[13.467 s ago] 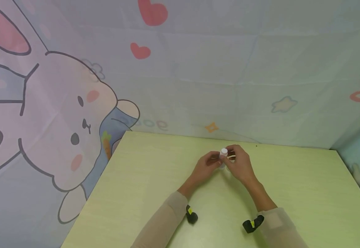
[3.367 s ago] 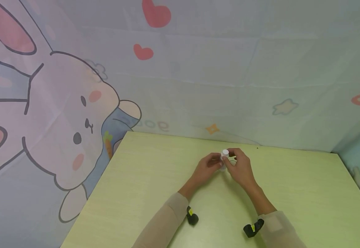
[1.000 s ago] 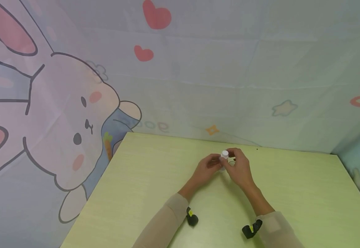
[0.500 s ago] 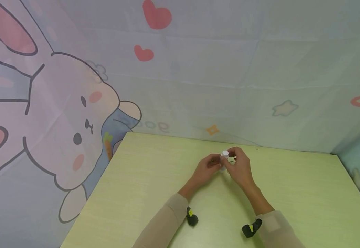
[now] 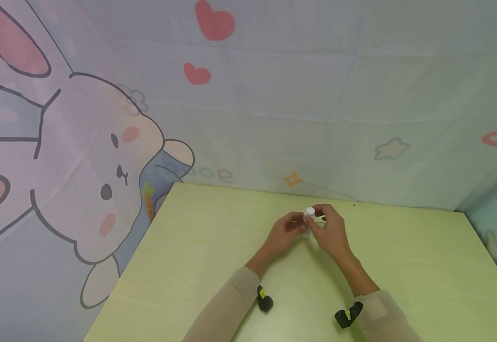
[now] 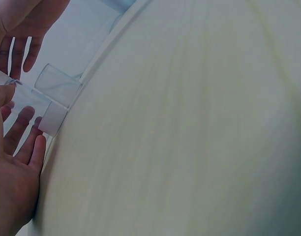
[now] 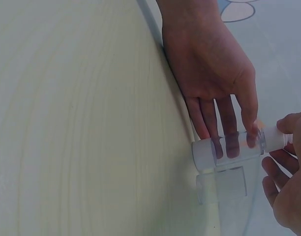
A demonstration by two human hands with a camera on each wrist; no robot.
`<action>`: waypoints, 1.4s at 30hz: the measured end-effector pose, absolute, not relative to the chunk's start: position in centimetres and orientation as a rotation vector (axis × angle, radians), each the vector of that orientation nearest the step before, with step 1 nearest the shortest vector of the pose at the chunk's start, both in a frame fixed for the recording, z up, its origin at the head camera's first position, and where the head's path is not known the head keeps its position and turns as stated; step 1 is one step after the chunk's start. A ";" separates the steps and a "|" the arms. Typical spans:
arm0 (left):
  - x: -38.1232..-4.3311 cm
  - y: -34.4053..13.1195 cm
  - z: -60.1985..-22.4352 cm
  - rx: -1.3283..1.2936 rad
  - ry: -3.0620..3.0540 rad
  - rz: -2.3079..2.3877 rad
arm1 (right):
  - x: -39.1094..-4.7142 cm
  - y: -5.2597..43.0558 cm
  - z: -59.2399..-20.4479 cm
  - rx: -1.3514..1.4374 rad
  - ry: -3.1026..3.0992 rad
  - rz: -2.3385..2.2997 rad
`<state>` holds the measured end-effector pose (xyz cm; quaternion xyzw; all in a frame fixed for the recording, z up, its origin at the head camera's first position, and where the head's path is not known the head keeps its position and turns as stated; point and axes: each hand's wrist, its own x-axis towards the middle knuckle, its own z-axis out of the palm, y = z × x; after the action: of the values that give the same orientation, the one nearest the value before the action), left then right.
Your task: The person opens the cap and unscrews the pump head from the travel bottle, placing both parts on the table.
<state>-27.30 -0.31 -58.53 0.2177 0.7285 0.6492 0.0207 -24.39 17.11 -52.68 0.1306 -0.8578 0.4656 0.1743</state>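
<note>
A small clear bottle [image 7: 241,145] with a white base [image 7: 203,156] and a white cap [image 5: 310,211] stands upright on the table near its back edge. My left hand [image 5: 281,233] holds the bottle's body, thumb on one side and fingers on the other. My right hand [image 5: 332,231] pinches the bottle's white upper part between thumb and fingers. Close beside the bottle stands a short clear cylinder [image 7: 222,187], like a cup or cover. Neither hand touches it as far as the wrist views show.
The pale yellow-green table [image 5: 214,228] ends at a hanging cloth [image 5: 274,104] printed with a rabbit and hearts. A black wrist camera [image 5: 264,300] sits on the left cuff, another black camera [image 5: 348,315] on the right.
Both hands stay at the bottle in the same place. The right thumb and fingers shift slightly at its top; the bottle stays upright.
</note>
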 end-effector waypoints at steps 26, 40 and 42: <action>-27.5 -0.5 -58.8 0.681 2.233 2.013 | -24.4 16.9 -52.5 0.235 -2.500 1.310; -27.7 -0.3 -59.1 0.687 2.228 2.039 | -24.3 17.1 -52.7 0.318 -2.461 1.330; -27.7 -0.3 -59.0 0.679 2.229 2.039 | -24.4 17.2 -52.7 0.342 -2.458 1.321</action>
<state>-27.69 -0.31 -59.03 0.2191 0.7197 0.6585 0.0227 -24.38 17.18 -52.71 0.1201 -0.8623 0.4635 0.1646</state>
